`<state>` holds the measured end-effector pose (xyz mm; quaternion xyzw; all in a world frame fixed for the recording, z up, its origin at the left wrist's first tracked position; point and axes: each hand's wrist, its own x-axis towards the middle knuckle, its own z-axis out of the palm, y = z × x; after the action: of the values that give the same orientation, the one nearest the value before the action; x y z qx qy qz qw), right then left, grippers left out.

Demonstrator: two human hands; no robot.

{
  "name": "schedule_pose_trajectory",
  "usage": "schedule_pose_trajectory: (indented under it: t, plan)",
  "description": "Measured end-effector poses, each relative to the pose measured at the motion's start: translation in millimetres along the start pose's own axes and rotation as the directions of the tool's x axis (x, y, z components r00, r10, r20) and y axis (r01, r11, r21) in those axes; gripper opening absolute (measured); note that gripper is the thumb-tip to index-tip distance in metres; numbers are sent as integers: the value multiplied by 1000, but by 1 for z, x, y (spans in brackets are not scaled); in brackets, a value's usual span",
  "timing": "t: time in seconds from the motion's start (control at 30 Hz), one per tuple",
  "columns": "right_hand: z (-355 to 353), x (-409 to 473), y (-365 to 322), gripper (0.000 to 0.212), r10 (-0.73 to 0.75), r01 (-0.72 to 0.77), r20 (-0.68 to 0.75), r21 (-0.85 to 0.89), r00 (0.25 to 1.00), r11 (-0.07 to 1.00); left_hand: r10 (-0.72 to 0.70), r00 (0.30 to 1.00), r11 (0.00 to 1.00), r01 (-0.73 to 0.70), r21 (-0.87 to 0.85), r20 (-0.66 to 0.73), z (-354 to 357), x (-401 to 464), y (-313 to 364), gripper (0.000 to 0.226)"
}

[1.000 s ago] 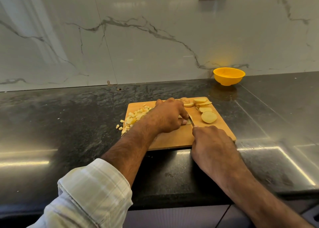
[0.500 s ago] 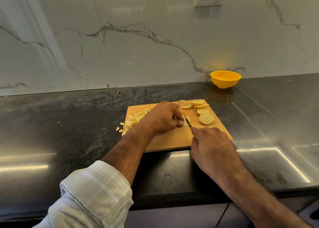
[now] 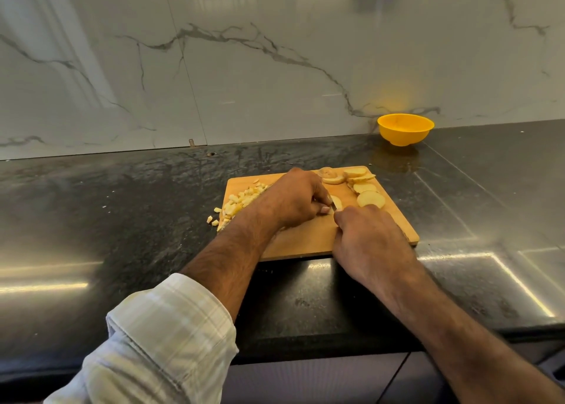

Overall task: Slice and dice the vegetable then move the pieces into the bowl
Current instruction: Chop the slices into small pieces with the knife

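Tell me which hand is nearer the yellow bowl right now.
Right. The right hand works at the cutting board's near right part, below the yellow bowl; the left hand sits further left, by the diced pile.

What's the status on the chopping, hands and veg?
Left hand pinning slice, right hand gripping knife. Diced pile on board, some spilled; round slices waiting. Bowl unobstructed.

Worktop: dark, polished, speckled stone worktop point(image 3: 122, 220) running along a white veined marble wall.
Board: rectangular light wooden cutting board point(image 3: 308, 241) lying flat near the front edge, around the middle.
Bowl: small round yellow plastic bowl point(image 3: 405, 130) at the back edge, right of the board, well apart from it.
Strays: a few pale yellow diced vegetable cubes point(image 3: 212, 220) on the stone just off the board's left edge.
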<state>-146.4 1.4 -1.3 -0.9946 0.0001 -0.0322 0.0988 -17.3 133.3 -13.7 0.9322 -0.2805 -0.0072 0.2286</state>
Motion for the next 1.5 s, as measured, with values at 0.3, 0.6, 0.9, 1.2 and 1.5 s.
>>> schedule_pose_trajectory:
  t: [0.3, 0.6, 0.9, 1.2, 1.5]
  plan:
    - [-7, -28, 5, 17, 11, -10, 81, -16, 997, 1000, -29, 999, 1000, 29, -10, -15, -4, -4, 0, 18]
    - [-9, -25, -6, 16, 9, -9, 15, -1, 1000, 1000, -27, 999, 1000, 27, 13, -45, -3, -5, -2, 15]
    - [-9, -2, -19, 27, 11, -11, 95, -2, 995, 1000, -34, 999, 999, 34, 22, -14, -4, -2, -3, 13]
    - [0, -38, -2, 11, 10, -11, 98, 16, 995, 1000, -48, 997, 987, 56, 149, -54, -6, -1, -9, 7]
    - [-6, -27, -12, 23, 21, -23, 67, 31, 998, 999, -79, 996, 989, 83, 126, -30, -10, -3, -12, 8]
